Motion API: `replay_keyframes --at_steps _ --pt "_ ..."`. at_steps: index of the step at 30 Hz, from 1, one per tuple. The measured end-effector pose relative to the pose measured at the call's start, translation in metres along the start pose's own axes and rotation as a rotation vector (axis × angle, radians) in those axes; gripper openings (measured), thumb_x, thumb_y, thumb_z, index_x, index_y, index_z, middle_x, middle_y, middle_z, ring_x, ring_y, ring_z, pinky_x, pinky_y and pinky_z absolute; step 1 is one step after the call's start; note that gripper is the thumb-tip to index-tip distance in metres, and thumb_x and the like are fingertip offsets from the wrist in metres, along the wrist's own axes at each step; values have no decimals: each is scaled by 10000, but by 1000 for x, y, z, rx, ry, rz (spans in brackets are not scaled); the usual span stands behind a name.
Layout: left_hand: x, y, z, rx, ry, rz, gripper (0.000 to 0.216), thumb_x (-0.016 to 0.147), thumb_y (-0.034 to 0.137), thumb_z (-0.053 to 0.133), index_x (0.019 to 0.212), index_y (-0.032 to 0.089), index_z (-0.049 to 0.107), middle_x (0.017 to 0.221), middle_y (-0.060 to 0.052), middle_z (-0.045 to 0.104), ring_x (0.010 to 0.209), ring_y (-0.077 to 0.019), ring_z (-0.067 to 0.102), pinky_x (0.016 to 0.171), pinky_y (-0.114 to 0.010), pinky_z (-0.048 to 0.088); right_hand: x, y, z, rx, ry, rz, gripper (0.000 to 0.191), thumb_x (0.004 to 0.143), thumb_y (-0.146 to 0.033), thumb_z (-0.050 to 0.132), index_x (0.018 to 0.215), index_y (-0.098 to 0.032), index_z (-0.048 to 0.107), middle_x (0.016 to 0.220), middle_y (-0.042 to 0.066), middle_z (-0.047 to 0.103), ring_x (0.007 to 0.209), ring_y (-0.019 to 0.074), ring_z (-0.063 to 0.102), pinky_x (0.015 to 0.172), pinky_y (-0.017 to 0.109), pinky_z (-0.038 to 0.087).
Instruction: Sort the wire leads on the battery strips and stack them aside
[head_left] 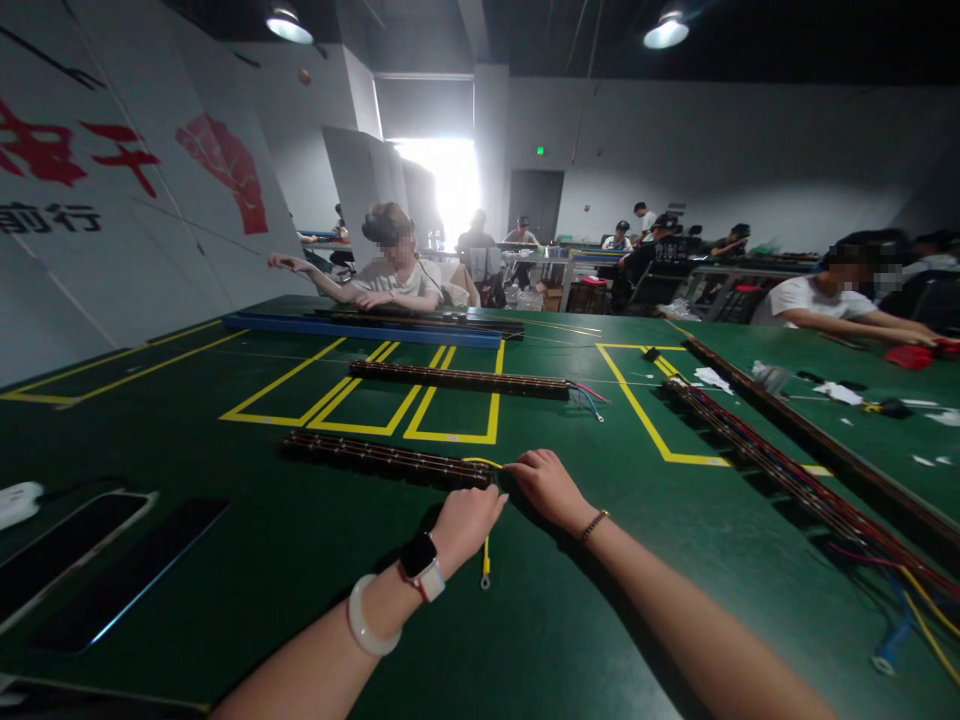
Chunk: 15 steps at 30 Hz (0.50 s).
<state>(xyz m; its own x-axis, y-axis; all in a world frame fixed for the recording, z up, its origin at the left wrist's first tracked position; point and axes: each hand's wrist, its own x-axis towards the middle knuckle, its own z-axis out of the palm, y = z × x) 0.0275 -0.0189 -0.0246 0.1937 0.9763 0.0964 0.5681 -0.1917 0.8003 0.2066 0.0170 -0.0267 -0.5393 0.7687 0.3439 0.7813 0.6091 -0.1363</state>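
A long dark bar with copper-coloured strips (386,458) lies in front of me. At its right end my left hand (465,525) is closed, its fingertips touching or nearly touching the bar; what they pinch is hidden. My right hand (547,490) is closed too, its fingertips pinching a yellow wire (482,462) that runs along the top of the bar's end. Below my left hand hangs a yellow lead with a metal ring terminal (485,578); whether it is the same wire, I cannot tell.
A similar bar (457,377) with red and blue leads lies beyond. Wired bars (780,450) lie on the right, near white scraps (712,378). Two dark flat devices (135,570) rest on the left. Yellow tape (450,437) marks the green table (600,620). A person (397,260) sits opposite.
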Motion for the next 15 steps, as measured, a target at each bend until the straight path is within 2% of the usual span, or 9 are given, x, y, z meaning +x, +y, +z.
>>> replay_keyframes --at_steps 3,8,12,15 --pt "-1 4 -3 -89 -38 75 297 787 379 646 578 214 513 506 17 367 668 -227 572 718 -303 415 2 -8 -4 97 -2 23 277 933 -234 468 1171 -207 606 1013 71 615 968 170 518 890 313 372" --pt "-8 11 -5 -108 -151 219 203 838 302 564 669 208 628 589 -25 529 556 -161 502 679 -275 385 4 -15 -5 251 -50 74 365 903 -303 505 1252 -202 541 1164 97 579 1102 192 489 965 360 340" --pt "-11 16 -5 -241 -188 215 177 806 297 604 660 208 648 611 -36 557 564 -157 480 628 -246 334 3 -14 -3 297 -113 106 503 811 -284 598 1299 -205 502 1226 115 547 1151 231 458 992 396 301" --pt "-10 19 -5 -204 -198 198 245 827 315 577 612 206 614 587 -26 556 527 -138 451 583 -241 294 3 -13 -1 284 -145 126 583 750 -244 633 1312 -202 483 1239 113 538 1147 233 450 987 383 292"
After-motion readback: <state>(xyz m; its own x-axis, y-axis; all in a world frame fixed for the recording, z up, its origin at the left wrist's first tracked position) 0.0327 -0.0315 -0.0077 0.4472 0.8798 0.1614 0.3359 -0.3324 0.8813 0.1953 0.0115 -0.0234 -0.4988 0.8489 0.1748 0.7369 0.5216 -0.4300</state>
